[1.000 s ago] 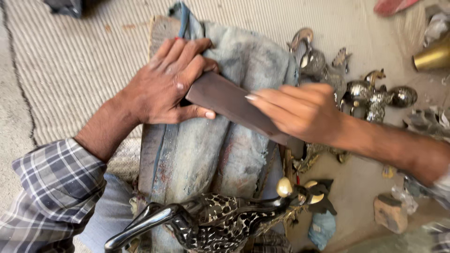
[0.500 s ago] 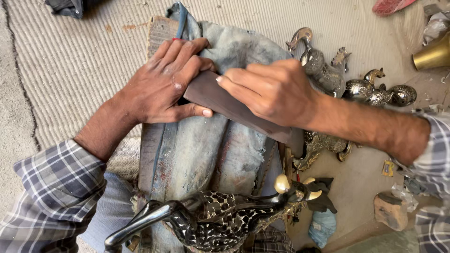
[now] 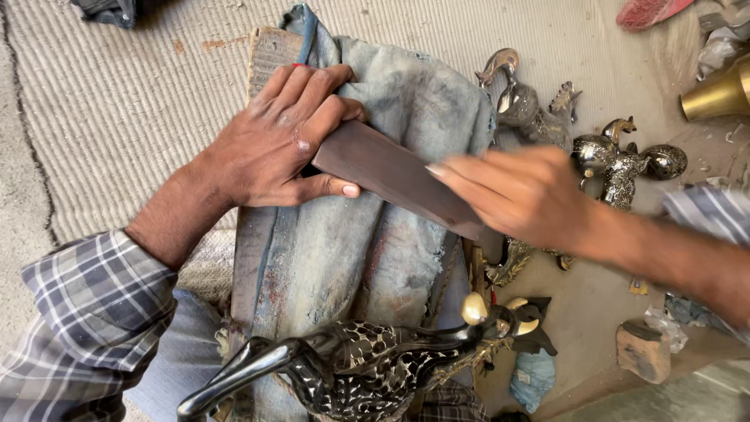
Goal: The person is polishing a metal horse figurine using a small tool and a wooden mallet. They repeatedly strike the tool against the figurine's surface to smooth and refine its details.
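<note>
A dark, flat brown strip (image 3: 383, 168) lies slantwise on a worn blue-grey cloth (image 3: 414, 94) draped over a wooden board (image 3: 269, 51). My left hand (image 3: 273, 148) clamps the strip's upper left end, fingers over the top and thumb along its lower edge. My right hand (image 3: 531, 195) is blurred with motion. Its fingertips lie on the strip's lower right part, and whether they hold anything is unclear. A black figurine (image 3: 351, 367) with a silvery pattern and pale horn tips lies across my lap below the board.
Shiny metal bird and animal figurines (image 3: 519, 101) (image 3: 625, 160) crowd the floor right of the board. A brass cone (image 3: 715, 94) sits at the far right, a small stone block (image 3: 644, 352) and a blue wad (image 3: 535, 379) at lower right. A woven mat (image 3: 117, 94) covers the left.
My right hand slid up the strip toward my left hand, then back down to the right. My left hand and the strip stayed where they were.
</note>
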